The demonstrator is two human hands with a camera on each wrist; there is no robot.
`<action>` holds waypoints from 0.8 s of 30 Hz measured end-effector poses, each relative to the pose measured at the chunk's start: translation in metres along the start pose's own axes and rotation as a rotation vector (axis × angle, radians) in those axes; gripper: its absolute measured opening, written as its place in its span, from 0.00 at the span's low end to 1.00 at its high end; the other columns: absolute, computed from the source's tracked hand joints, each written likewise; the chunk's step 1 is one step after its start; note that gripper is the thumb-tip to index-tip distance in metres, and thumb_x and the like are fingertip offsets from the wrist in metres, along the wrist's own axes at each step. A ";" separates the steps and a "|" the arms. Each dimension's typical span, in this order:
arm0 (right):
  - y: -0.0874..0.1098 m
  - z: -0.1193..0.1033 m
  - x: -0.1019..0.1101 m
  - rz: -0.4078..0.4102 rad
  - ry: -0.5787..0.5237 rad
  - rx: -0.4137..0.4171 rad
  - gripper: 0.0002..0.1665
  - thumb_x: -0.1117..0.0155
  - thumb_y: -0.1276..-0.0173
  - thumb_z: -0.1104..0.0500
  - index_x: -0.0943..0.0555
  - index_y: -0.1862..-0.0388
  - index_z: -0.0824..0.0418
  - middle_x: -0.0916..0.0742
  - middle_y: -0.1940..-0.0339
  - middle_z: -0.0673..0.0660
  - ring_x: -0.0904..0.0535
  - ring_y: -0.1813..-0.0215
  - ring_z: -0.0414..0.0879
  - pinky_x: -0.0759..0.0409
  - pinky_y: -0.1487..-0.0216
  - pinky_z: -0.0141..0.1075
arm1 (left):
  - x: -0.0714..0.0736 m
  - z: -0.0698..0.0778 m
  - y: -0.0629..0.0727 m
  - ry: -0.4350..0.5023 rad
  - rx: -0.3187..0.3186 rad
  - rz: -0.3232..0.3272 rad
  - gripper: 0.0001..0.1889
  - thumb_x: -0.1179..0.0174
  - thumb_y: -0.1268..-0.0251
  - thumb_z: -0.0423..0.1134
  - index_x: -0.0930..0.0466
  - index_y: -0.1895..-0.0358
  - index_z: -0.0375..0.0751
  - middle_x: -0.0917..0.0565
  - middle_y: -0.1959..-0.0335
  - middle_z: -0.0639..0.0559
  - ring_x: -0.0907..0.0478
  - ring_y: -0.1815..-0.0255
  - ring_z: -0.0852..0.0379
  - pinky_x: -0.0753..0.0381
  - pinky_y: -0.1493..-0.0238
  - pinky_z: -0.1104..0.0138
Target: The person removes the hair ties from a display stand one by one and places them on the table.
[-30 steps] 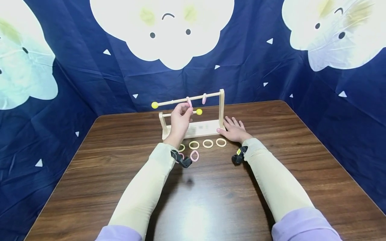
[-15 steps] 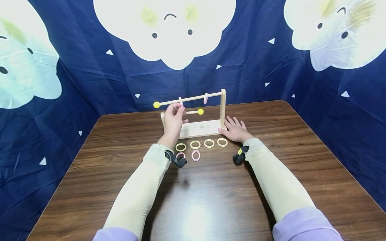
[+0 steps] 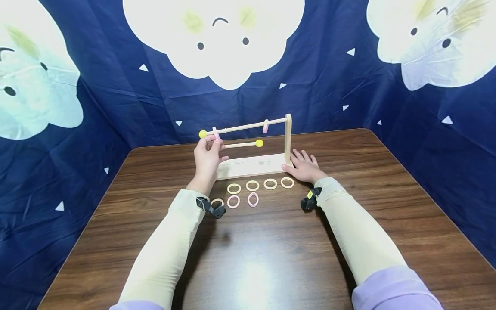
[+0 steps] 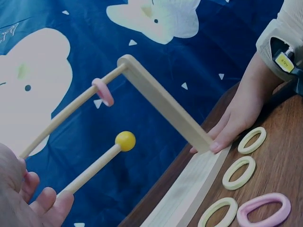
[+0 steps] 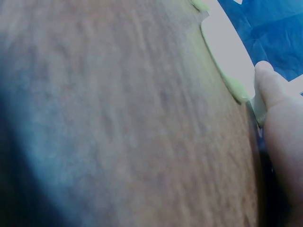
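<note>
My left hand (image 3: 206, 161) pinches a pink ring (image 3: 215, 133) that sits around the upper rod (image 3: 246, 127) of a wooden stand, close to the rod's yellow end ball (image 3: 203, 134). In the left wrist view, the fingers (image 4: 45, 201) hide that ring. Another pink ring (image 3: 265, 126) hangs on the same rod near the tall right post (image 3: 288, 137). My right hand (image 3: 304, 167) lies beside the foot of that post, fingers spread on the table, its thumb touching the pale base (image 3: 252, 167). The right wrist view shows this thumb (image 5: 272, 90) at the base's edge.
Below the upper rod runs a shorter rod (image 3: 240, 145) with its own yellow ball (image 3: 259, 143). Several yellowish rings (image 3: 252, 181) lie in a row before the base. Closer to me lie pink rings (image 3: 233, 207) and a pale ring (image 3: 217, 200) partly behind the left wrist camera.
My left hand has moved left along the upper rod, and the pinched pink ring has slid with it toward the yellow end ball. The right hand has stayed at the base.
</note>
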State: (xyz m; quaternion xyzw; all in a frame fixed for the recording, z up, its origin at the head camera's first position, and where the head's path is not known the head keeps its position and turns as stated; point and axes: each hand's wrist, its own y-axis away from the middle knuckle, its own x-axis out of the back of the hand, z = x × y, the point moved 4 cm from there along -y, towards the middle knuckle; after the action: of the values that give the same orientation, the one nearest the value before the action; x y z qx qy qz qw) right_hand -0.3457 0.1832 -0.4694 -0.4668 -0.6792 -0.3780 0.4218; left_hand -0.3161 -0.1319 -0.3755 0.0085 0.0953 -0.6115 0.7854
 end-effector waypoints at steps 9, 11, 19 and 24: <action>0.000 0.000 0.001 -0.002 0.011 -0.006 0.48 0.64 0.22 0.29 0.53 0.16 0.56 0.51 0.15 0.61 0.64 0.17 0.63 0.68 0.23 0.62 | 0.020 0.002 0.001 -0.007 -0.007 0.024 0.04 0.48 0.21 0.35 0.26 0.50 0.43 0.19 0.55 0.51 0.16 0.54 0.48 0.14 0.72 0.65; 0.000 0.001 0.000 -0.002 0.009 -0.002 0.49 0.64 0.22 0.28 0.52 0.16 0.56 0.51 0.15 0.61 0.64 0.17 0.63 0.67 0.23 0.62 | 0.024 0.001 0.001 -0.004 -0.005 0.030 0.04 0.47 0.21 0.36 0.26 0.50 0.43 0.19 0.55 0.50 0.16 0.56 0.50 0.14 0.73 0.65; -0.008 0.009 -0.006 -0.012 -0.019 -0.002 0.53 0.66 0.26 0.24 0.54 0.16 0.56 0.53 0.15 0.61 0.68 0.17 0.62 0.71 0.23 0.61 | 0.036 0.002 -0.002 0.052 0.003 0.052 0.03 0.47 0.21 0.36 0.27 0.52 0.44 0.18 0.50 0.43 0.15 0.56 0.51 0.13 0.70 0.64; -0.008 0.010 -0.006 -0.005 -0.039 0.008 0.52 0.64 0.26 0.25 0.53 0.16 0.56 0.52 0.15 0.61 0.67 0.17 0.63 0.71 0.24 0.63 | 0.041 0.004 -0.005 0.077 -0.012 0.072 0.02 0.47 0.21 0.35 0.27 0.53 0.46 0.19 0.54 0.46 0.14 0.59 0.53 0.13 0.72 0.65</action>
State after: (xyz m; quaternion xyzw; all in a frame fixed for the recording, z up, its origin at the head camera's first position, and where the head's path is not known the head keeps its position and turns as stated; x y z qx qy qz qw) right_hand -0.3538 0.1881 -0.4792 -0.4709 -0.6899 -0.3672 0.4093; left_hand -0.3104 -0.1727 -0.3781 0.0310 0.1288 -0.5813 0.8028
